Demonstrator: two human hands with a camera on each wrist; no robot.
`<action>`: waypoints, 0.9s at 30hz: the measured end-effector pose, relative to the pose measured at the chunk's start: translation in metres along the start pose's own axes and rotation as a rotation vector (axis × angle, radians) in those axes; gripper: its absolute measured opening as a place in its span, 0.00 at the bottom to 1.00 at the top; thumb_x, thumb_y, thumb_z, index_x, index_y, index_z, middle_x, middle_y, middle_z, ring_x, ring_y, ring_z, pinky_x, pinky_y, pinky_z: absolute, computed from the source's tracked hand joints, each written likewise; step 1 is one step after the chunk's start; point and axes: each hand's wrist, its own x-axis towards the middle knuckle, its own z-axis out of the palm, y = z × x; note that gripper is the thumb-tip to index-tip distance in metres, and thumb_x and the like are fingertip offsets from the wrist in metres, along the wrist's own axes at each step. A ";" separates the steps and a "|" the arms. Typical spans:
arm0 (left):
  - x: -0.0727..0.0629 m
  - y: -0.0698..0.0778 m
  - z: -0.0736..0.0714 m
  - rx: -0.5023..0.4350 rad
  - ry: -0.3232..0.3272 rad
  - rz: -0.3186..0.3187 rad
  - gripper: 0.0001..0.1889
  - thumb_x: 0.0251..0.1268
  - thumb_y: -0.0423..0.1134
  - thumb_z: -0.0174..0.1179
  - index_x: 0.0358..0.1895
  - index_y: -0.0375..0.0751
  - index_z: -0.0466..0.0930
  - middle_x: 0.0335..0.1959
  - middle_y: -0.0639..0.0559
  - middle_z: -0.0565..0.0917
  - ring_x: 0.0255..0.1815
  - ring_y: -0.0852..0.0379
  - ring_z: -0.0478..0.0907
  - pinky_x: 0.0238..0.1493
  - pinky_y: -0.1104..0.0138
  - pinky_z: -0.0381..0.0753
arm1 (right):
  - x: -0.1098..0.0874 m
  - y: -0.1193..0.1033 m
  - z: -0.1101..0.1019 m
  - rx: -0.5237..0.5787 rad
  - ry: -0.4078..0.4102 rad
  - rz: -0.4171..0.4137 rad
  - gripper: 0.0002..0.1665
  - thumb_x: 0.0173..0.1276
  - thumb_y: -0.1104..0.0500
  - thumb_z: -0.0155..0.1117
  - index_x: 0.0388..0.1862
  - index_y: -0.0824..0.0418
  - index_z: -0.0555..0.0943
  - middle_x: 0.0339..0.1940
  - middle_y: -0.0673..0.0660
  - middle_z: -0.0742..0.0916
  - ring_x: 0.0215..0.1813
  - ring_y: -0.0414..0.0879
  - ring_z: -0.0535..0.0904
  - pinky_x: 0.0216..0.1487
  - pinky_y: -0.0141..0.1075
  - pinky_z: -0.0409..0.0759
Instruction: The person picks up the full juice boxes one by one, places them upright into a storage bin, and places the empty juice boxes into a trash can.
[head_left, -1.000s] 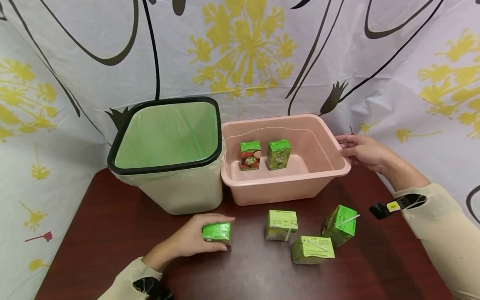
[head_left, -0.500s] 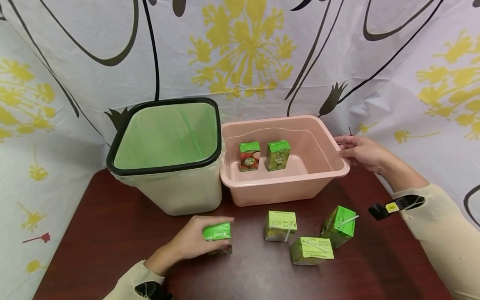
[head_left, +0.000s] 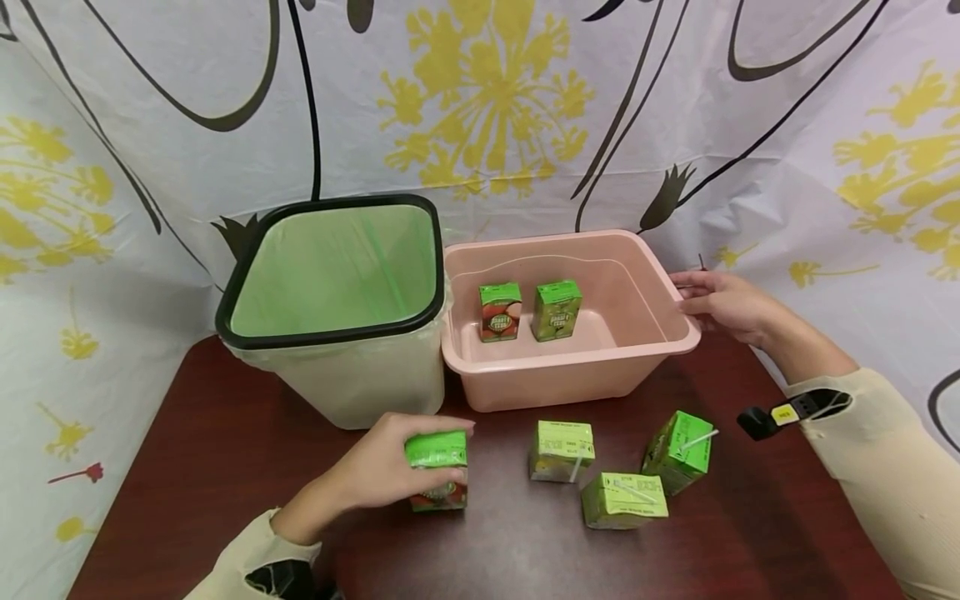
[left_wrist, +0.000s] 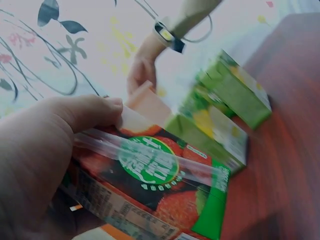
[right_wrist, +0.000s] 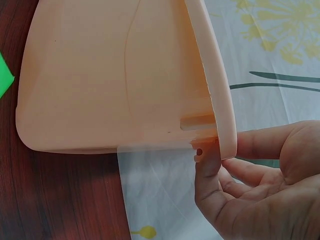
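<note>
A white cloth [head_left: 487, 208] printed with yellow blooms and dark stems hangs behind a dark red-brown table [head_left: 187, 467]. On the table stands the tall pale bin [head_left: 367, 379], with a black rim and a translucent greenish liner. Just beside it sits the pink tub [head_left: 555, 387], a rectangular basin with rounded corners and a wide lip.

The right hand [head_left: 723, 308] pinches the tub's lip at the end away from the bin, thumb on one side and curled fingers on the other. The left hand [head_left: 378, 467] is bent round the held carton [head_left: 438, 497] in front of the bin, thumb and fingers on opposite sides; whether the carton's base meets the table cannot be told.

That carton has a bright green top, and a dark face with red fruit and a green oval logo [left_wrist: 149, 160]; small print fills a neighbouring side. Inside the tub, a red-fronted carton [head_left: 500, 315] and a green-fronted carton [head_left: 557, 312] stand upright, slightly apart. To the right of the left hand are two yellow-green cartons [head_left: 562, 450] and a bright-green-topped carton [head_left: 678, 450]. Smallest are the pale straws [head_left: 697, 440] lying across the tops of these.
</note>
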 end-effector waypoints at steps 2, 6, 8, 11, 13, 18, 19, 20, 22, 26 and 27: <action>0.002 0.008 -0.003 -0.016 0.003 -0.013 0.24 0.59 0.46 0.76 0.60 0.54 0.84 0.45 0.62 0.87 0.30 0.63 0.78 0.32 0.67 0.82 | 0.000 0.000 0.000 -0.001 0.000 -0.002 0.34 0.78 0.72 0.49 0.76 0.80 0.49 0.40 0.43 0.82 0.39 0.35 0.81 0.38 0.30 0.83; 0.007 0.022 -0.006 -0.036 0.015 -0.022 0.25 0.59 0.46 0.76 0.61 0.55 0.84 0.44 0.63 0.87 0.30 0.62 0.79 0.32 0.67 0.83 | 0.001 -0.001 0.001 0.006 0.005 -0.002 0.34 0.78 0.72 0.49 0.77 0.80 0.49 0.40 0.43 0.82 0.39 0.35 0.81 0.37 0.30 0.83; 0.010 0.029 -0.008 -0.037 0.016 -0.021 0.25 0.59 0.46 0.76 0.61 0.54 0.84 0.44 0.64 0.87 0.30 0.62 0.78 0.33 0.67 0.82 | 0.001 -0.001 0.001 0.008 0.002 0.001 0.35 0.78 0.72 0.49 0.77 0.79 0.48 0.40 0.42 0.82 0.39 0.35 0.81 0.37 0.30 0.83; 0.017 0.041 -0.010 -0.027 0.018 -0.024 0.25 0.59 0.45 0.77 0.61 0.53 0.85 0.43 0.63 0.87 0.30 0.61 0.78 0.33 0.67 0.82 | 0.001 -0.001 0.000 0.009 -0.004 0.004 0.35 0.79 0.72 0.48 0.77 0.79 0.48 0.40 0.42 0.82 0.39 0.34 0.81 0.38 0.30 0.83; 0.023 0.049 -0.010 -0.021 0.024 -0.025 0.25 0.59 0.46 0.77 0.60 0.52 0.85 0.42 0.63 0.87 0.30 0.61 0.78 0.34 0.67 0.82 | 0.000 -0.001 0.001 0.017 0.001 0.009 0.35 0.79 0.72 0.48 0.77 0.79 0.48 0.40 0.42 0.82 0.40 0.34 0.81 0.38 0.30 0.83; 0.046 0.072 -0.010 -0.024 0.051 -0.027 0.25 0.58 0.47 0.77 0.60 0.52 0.85 0.38 0.60 0.86 0.29 0.60 0.78 0.33 0.67 0.82 | 0.001 -0.003 0.001 0.014 0.000 0.011 0.35 0.78 0.72 0.48 0.77 0.79 0.48 0.40 0.41 0.82 0.40 0.34 0.81 0.39 0.30 0.83; 0.051 0.077 -0.009 -0.034 0.053 -0.029 0.26 0.58 0.47 0.77 0.61 0.52 0.84 0.37 0.59 0.85 0.29 0.59 0.78 0.32 0.66 0.82 | 0.001 -0.002 0.000 0.008 -0.002 0.011 0.35 0.78 0.72 0.48 0.77 0.79 0.47 0.40 0.41 0.82 0.40 0.34 0.81 0.39 0.30 0.83; 0.057 0.082 -0.009 -0.038 0.057 -0.029 0.26 0.58 0.46 0.77 0.61 0.53 0.84 0.37 0.59 0.85 0.29 0.59 0.78 0.32 0.66 0.82 | 0.001 -0.002 0.000 0.004 -0.002 0.011 0.35 0.78 0.72 0.48 0.77 0.80 0.47 0.40 0.41 0.82 0.40 0.34 0.81 0.39 0.30 0.83; 0.069 0.091 -0.010 -0.045 0.065 -0.019 0.25 0.58 0.45 0.76 0.61 0.52 0.85 0.39 0.58 0.85 0.30 0.58 0.78 0.33 0.65 0.82 | 0.001 -0.002 0.000 -0.004 0.002 0.015 0.35 0.79 0.72 0.48 0.77 0.79 0.47 0.40 0.41 0.82 0.40 0.33 0.81 0.39 0.30 0.83; 0.095 0.110 -0.013 -0.051 0.087 -0.004 0.24 0.59 0.44 0.76 0.60 0.50 0.85 0.42 0.56 0.84 0.34 0.58 0.78 0.36 0.66 0.81 | 0.001 -0.002 0.001 -0.004 0.003 0.019 0.35 0.79 0.72 0.48 0.77 0.79 0.48 0.40 0.42 0.81 0.40 0.34 0.81 0.39 0.30 0.83; 0.102 0.114 -0.013 -0.056 0.092 0.000 0.23 0.59 0.43 0.75 0.60 0.49 0.85 0.43 0.56 0.84 0.35 0.58 0.78 0.37 0.66 0.81 | 0.001 -0.002 0.001 -0.005 0.002 0.019 0.35 0.79 0.72 0.48 0.77 0.79 0.48 0.40 0.42 0.81 0.40 0.34 0.81 0.39 0.30 0.83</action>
